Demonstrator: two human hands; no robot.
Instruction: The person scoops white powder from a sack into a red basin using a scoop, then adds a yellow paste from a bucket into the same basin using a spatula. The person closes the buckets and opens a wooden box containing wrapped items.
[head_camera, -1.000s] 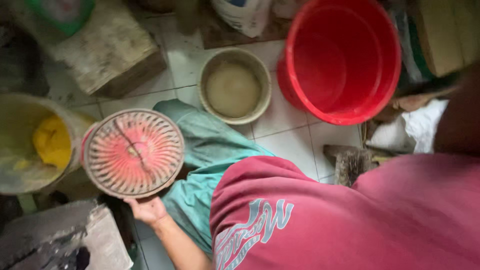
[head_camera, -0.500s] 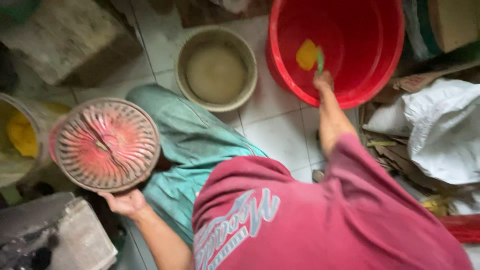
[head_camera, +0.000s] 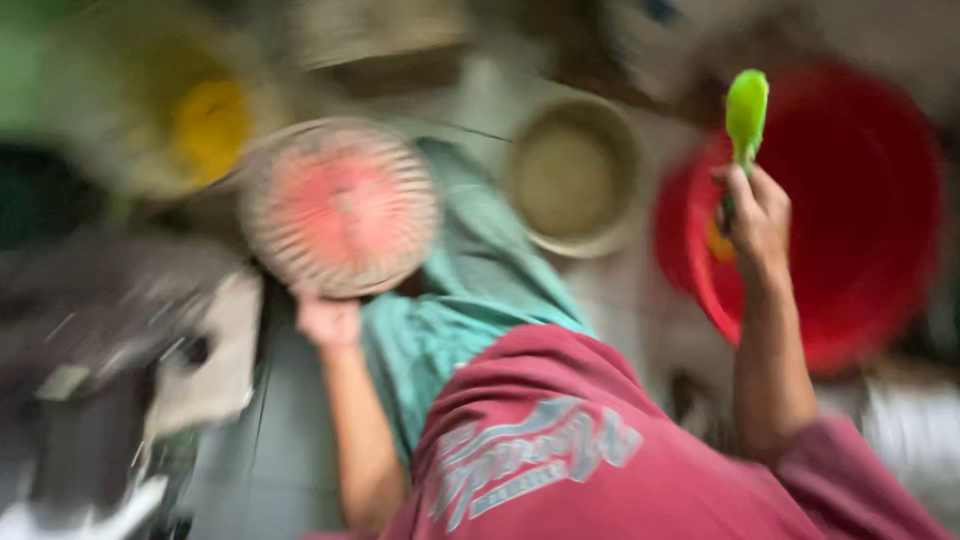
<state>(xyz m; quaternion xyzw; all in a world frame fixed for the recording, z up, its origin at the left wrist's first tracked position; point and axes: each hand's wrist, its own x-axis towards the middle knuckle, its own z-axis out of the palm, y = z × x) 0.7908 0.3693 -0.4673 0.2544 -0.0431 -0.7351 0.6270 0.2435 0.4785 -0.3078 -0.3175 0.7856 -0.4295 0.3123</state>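
The view is blurred by motion. My left hand grips the lower rim of a round pink and grey fan grille, held upright over my teal-clad knee. My right hand is raised in front of the red tub and is closed around the handle of a green brush, whose head points up. A yellow bit shows just below that hand, inside the tub.
A beige basin with murky water sits on the tiled floor between the grille and the red tub. A pale bucket holding something yellow stands at the upper left. Grey blocks or rubble lie at the left.
My right hand has lifted out of the red tub with the green brush in it. The view has swung, so the grille and basin now appear further right.
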